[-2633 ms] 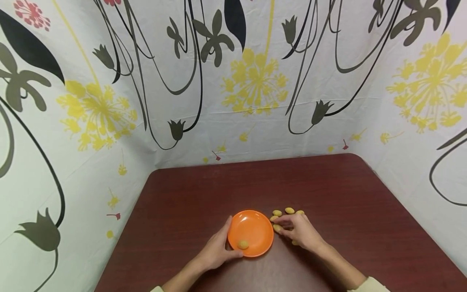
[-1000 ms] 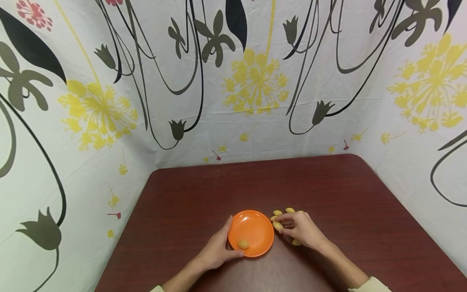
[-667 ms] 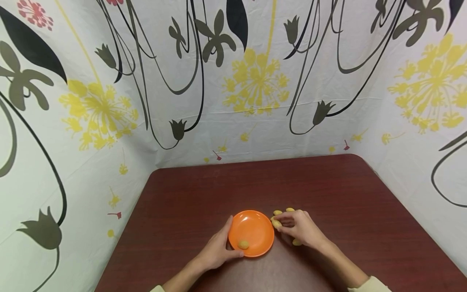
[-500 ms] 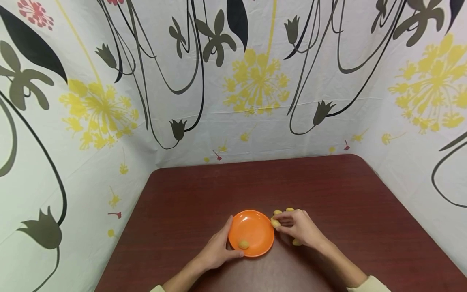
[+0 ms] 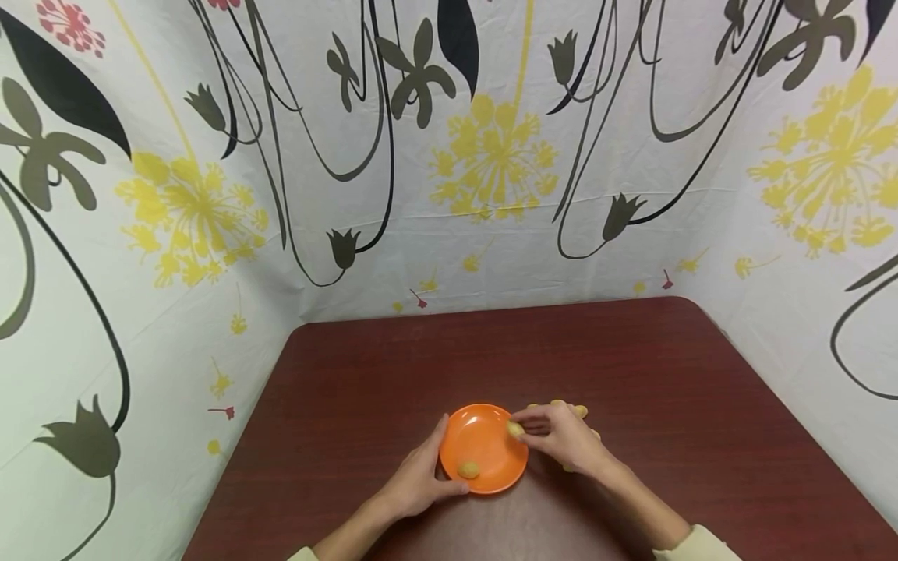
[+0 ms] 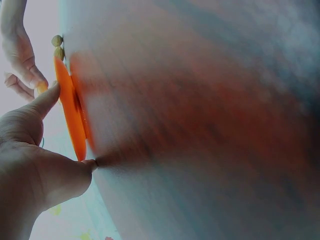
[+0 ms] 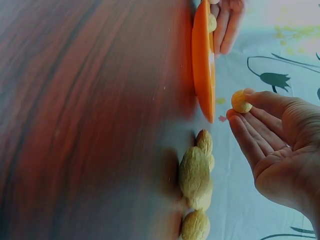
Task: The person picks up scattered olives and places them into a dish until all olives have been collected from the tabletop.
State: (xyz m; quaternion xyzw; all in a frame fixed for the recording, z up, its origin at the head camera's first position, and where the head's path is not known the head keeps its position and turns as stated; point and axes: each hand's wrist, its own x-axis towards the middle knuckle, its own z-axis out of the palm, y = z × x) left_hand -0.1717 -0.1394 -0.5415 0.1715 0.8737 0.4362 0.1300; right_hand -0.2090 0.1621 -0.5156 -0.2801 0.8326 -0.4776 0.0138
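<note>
My left hand (image 5: 414,485) grips the near left side of a small orange plate (image 5: 491,448), fingers and thumb around its rim. One walnut (image 5: 468,470), yellow-brown and oval, lies on the plate near my left thumb. My right hand (image 5: 570,442) pinches another walnut (image 5: 515,429) between thumb and fingertips over the plate's right edge. In the right wrist view this walnut stands apart from the plate, above it. More walnuts (image 7: 195,172), with rough shells, lie on the table to the right of the plate. My right hand partly covers them in the head view.
The dark red-brown table (image 5: 393,366) has rounded far corners. White cloth (image 5: 393,265) with a flower print stands behind it and along both sides.
My right hand has taken hold of a walnut beside the plate and moved left with it, over the plate's right edge. My left hand and the plate stay put.
</note>
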